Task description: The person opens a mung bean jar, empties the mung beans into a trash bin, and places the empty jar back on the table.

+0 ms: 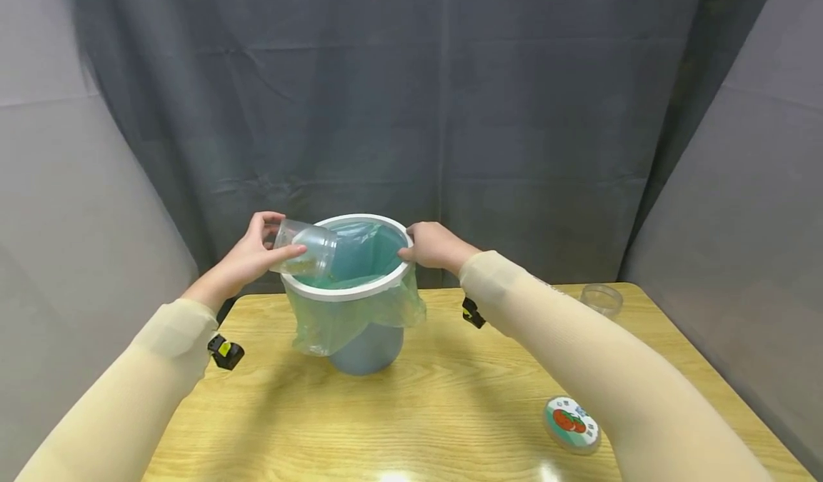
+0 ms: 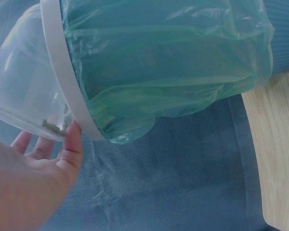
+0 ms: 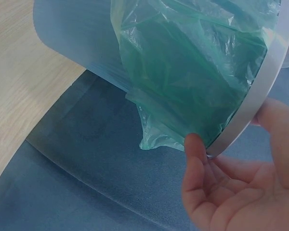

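Note:
My left hand (image 1: 257, 252) grips a clear plastic jar (image 1: 307, 248), tilted on its side with its mouth over the trash can's opening. A few small dark bits (image 2: 54, 127) lie inside the jar along its lower wall. The trash can (image 1: 368, 350) is grey-blue with a white rim ring (image 1: 360, 293). A thin green trash bag (image 1: 347, 319) lines it and hangs down outside below the rim. On the far right of that ring, my right hand (image 1: 437, 245) holds the rim, its fingers outside and thumb at the inner edge.
On the wooden table (image 1: 450, 410), a round lid (image 1: 571, 423) with a tomato picture lies at the front right, close to my right sleeve. A clear round container (image 1: 601, 299) stands at the back right corner. Dark curtain (image 1: 501, 125) hangs behind the table.

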Demonstrator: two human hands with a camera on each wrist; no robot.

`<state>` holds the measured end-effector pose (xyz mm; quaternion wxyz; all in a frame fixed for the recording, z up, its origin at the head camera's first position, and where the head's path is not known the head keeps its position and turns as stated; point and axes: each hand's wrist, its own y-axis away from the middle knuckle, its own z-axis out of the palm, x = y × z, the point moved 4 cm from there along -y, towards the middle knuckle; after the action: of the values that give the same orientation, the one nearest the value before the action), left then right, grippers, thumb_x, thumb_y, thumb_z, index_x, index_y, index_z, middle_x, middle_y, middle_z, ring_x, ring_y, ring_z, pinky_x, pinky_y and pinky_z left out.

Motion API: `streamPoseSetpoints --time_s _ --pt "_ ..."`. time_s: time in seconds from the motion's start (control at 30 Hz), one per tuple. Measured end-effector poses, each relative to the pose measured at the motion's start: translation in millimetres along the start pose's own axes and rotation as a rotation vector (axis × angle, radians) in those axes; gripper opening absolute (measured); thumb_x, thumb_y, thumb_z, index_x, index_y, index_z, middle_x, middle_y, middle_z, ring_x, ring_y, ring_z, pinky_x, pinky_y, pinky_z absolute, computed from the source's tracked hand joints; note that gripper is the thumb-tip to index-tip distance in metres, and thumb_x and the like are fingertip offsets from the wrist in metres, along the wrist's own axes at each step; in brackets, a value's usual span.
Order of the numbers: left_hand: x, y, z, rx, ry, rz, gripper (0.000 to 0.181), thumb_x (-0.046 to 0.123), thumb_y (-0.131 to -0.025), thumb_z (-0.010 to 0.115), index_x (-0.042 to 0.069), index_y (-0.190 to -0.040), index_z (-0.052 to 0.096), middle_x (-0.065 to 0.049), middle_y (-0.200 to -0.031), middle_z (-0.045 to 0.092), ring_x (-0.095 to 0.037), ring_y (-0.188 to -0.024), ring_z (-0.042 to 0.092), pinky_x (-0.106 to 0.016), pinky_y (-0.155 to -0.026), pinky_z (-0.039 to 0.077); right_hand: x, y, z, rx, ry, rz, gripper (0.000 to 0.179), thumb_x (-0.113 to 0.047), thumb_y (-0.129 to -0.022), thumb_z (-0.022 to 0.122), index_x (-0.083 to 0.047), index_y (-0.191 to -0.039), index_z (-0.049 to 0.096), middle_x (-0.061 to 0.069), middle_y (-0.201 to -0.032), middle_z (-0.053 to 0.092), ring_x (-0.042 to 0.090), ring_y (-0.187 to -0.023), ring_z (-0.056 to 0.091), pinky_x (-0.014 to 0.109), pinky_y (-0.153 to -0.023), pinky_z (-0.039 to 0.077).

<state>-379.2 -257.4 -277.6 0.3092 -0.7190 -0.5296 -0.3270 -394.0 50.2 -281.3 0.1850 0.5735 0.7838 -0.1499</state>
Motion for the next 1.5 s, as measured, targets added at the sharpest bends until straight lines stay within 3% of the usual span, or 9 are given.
streamPoseSetpoints --time_s 0.87,1.5 --pt "-1.0 -0.7 -2.5 -0.005 -0.031 0.001 0.085 0.041 -0.095 0.072 0.012 -0.156 0.020 -0.026 -0.155 0.036 -0.044 -0.135 0.048 -0.063 -0.111 0.041 -1.4 -7.2 2.0 0.007 0.029 -0.016 0.046 -0.026 -0.100 0.064 0.003 -0.136 0.061 0.016 -0.130 0.068 0.028 -0.114 0.065 0.042 -0.103 0.052" --pt "2.6 -3.0 -1.1 -0.004 -0.046 0.002 0.085 0.043 -0.096 0.071 0.012 -0.157 0.021 -0.025 -0.152 0.038 -0.042 -0.131 0.051 -0.060 -0.108 0.044 -0.4 -5.3 0.3 0.014 0.020 -0.007 0.046 -0.026 -0.101 0.064 0.003 -0.136 0.061 0.017 -0.131 0.068 0.027 -0.113 0.065 0.042 -0.103 0.052"
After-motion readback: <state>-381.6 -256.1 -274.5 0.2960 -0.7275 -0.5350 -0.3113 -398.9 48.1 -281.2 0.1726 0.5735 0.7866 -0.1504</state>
